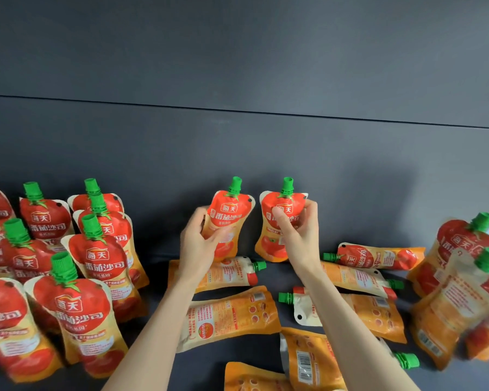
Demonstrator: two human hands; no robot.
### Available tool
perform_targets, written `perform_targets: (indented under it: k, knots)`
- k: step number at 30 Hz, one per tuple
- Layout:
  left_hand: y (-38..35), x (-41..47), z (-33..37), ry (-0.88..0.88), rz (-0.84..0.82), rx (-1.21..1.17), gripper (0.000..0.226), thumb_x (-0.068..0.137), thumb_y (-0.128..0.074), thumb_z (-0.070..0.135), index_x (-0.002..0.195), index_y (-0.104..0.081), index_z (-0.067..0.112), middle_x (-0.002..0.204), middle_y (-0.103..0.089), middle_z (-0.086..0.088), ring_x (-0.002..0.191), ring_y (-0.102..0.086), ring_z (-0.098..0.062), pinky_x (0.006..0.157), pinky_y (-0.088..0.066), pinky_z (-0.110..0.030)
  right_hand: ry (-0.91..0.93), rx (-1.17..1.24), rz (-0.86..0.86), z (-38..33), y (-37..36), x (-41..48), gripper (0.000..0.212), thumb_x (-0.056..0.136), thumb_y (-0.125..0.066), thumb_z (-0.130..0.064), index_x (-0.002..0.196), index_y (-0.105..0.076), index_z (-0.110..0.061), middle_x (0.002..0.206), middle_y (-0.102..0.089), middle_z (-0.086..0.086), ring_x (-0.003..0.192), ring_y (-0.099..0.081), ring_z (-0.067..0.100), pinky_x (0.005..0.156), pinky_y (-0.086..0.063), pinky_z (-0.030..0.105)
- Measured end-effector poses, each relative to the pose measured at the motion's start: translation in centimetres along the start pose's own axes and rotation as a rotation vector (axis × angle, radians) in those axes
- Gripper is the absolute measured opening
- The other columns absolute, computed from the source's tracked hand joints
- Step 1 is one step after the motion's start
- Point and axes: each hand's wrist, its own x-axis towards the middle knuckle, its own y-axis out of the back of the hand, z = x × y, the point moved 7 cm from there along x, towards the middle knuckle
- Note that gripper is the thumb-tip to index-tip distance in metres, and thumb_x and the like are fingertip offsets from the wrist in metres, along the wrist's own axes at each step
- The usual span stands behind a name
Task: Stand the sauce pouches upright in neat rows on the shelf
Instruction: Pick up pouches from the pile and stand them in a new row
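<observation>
Close to the back panel (237, 153) of the shelf (275, 277), two sauce pouches are held upright side by side, long axes vertical, green caps up, red fronts toward the camera. The left hand (198, 241) curls round the left pouch (230, 218); the right hand (297, 232) grips the right pouch (278, 221). Farther from the panel, loose pouches (229, 314) lie flat, long axes mostly sideways. Leftward along the panel, standing pouches (96, 261) form rows, caps up.
</observation>
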Motion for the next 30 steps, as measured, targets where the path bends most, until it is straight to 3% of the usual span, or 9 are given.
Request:
perform_targets:
  k: [9, 13, 17, 22, 26, 30]
  knots:
    - [0.4, -0.6, -1.2, 0.093, -0.083, -0.004, 0.031, 0.084, -0.066, 0.028, 0.110, -0.049, 0.027, 0.102, -0.059, 0.016, 0.091, -0.059, 0.000, 0.065, -0.047, -0.011, -0.099, -0.029, -0.053, 1.5, -0.2, 0.4, 0.029, 0.088, -0.061, -0.029, 0.111, -0.045, -0.018, 0.105, -0.063, 0.001, 0.096, -0.064, 0.013, 0.076, -0.053, 0.025]
    - [-0.2, -0.9, -0.7, 0.081, -0.127, -0.010, 0.034, 0.083, -0.068, 0.028, 0.111, -0.049, 0.027, 0.105, -0.059, 0.015, 0.094, -0.060, -0.003, 0.071, -0.050, -0.017, -0.080, -0.007, -0.019, 1.2, 0.4, 0.1, 0.026, 0.089, -0.060, -0.027, 0.108, -0.045, -0.018, 0.101, -0.063, -0.002, 0.091, -0.063, 0.009, 0.069, -0.050, 0.018]
    - [-0.4, -0.7, -0.9, 0.117, -0.108, -0.069, 0.029, 0.083, -0.068, 0.024, 0.106, -0.050, 0.025, 0.102, -0.061, 0.014, 0.094, -0.061, -0.003, 0.065, -0.049, -0.012, -0.063, -0.027, -0.023, 1.3, 0.3, 0.0, 0.028, 0.089, -0.060, -0.027, 0.109, -0.044, -0.017, 0.103, -0.062, -0.001, 0.093, -0.063, 0.008, 0.066, -0.051, 0.015]
    - [-0.6, -0.9, -1.6, 0.177, -0.145, -0.074, 0.035, 0.084, -0.067, 0.026, 0.111, -0.044, 0.028, 0.101, -0.055, 0.023, 0.091, -0.057, 0.002, 0.066, -0.044, -0.010, -0.106, -0.075, -0.118, 2.6, 0.0, -0.8, 0.034, 0.088, -0.061, -0.031, 0.115, -0.043, -0.019, 0.108, -0.061, -0.003, 0.099, -0.062, 0.009, 0.073, -0.051, 0.018]
    - [-0.6, -1.1, -2.2, 0.170, -0.186, -0.049, 0.039, 0.084, -0.067, 0.022, 0.113, -0.043, 0.028, 0.108, -0.056, 0.016, 0.099, -0.057, -0.003, 0.072, -0.046, -0.014, -0.119, -0.184, -0.247, 3.1, 0.1, -1.4, 0.043, 0.085, -0.066, -0.021, 0.119, -0.040, -0.022, 0.108, -0.058, -0.011, 0.098, -0.059, 0.004, 0.073, -0.050, 0.015]
    - [-0.6, -1.1, -2.2, 0.183, -0.199, -0.041, 0.040, 0.084, -0.067, 0.021, 0.114, -0.042, 0.030, 0.112, -0.056, 0.013, 0.101, -0.056, -0.005, 0.074, -0.047, -0.017, -0.090, -0.292, -0.252, 3.5, 0.6, -1.3, 0.049, 0.082, -0.070, -0.016, 0.122, -0.042, -0.019, 0.114, -0.057, -0.006, 0.103, -0.058, 0.009, 0.082, -0.048, 0.019]
